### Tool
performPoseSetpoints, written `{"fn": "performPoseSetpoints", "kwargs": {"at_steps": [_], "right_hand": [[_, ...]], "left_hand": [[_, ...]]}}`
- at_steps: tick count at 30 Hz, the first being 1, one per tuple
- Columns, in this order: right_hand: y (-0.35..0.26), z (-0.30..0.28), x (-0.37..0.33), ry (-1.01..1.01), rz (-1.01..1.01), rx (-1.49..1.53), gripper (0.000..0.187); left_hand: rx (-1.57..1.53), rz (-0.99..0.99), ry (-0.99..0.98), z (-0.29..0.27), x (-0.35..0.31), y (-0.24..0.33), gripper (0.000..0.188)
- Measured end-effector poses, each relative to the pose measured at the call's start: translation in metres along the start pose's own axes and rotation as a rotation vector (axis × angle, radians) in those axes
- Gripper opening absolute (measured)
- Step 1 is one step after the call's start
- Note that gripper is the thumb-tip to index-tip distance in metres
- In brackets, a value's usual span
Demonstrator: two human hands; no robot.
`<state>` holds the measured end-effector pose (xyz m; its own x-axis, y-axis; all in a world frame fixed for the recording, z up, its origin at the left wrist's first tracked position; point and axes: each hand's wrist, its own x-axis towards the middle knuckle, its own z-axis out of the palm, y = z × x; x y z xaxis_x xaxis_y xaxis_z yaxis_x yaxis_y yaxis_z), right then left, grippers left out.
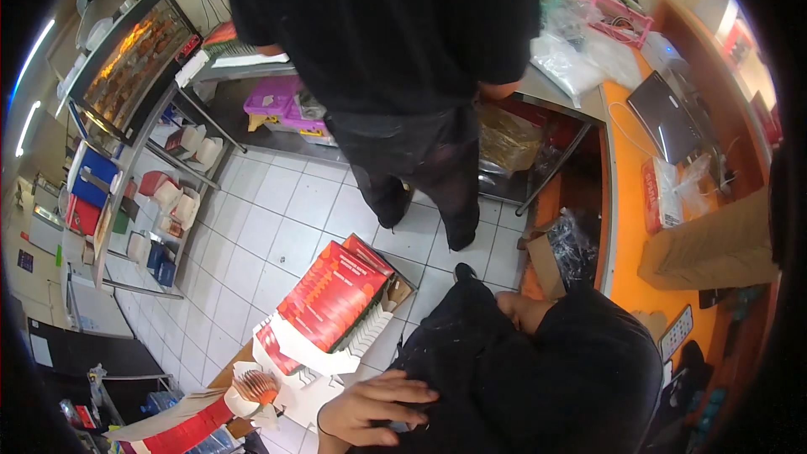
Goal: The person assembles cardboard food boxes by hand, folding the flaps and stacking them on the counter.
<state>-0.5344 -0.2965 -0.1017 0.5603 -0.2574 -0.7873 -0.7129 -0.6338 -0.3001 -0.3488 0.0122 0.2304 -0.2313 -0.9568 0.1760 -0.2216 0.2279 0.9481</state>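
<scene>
My left hand (374, 408) lies palm down on my black-clothed lap, its fingers stretched to the right and the thumb apart. A small greyish patch shows between thumb and fingers; I cannot make out what it is. My right hand is not in view. Just beyond my left hand is a stack of flat red-and-white printed cartons (332, 294), their white flaps fanned along one side. Left of the hand, a white open carton (244, 408) stands around a ribbed orange-brown stack (255, 387). Another row of red-and-white cartons (187, 433) runs toward the lower left.
A person in black (403, 118) stands ahead at a counter, back toward me. At left are a lit glass food display (134, 55) and a shelf rack with boxes (172, 202). An orange desk (626, 244) at right bears a laptop (664, 118) and a cardboard box (706, 244).
</scene>
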Motion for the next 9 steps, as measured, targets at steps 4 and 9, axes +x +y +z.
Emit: {"fn": "performPoseSetpoints", "kwargs": {"at_steps": [4, 9], "right_hand": [[-0.005, -0.003, 0.007, -0.265, 0.141, -0.126, 0.054], [-0.039, -0.047, 0.005, -0.011, -0.014, -0.116, 0.048]], "left_hand": [[-0.277, -0.019, 0.274, 0.035, -0.033, -0.026, 0.039], [-0.419, 0.163, 0.372, 0.052, -0.052, -0.047, 0.039]]}}
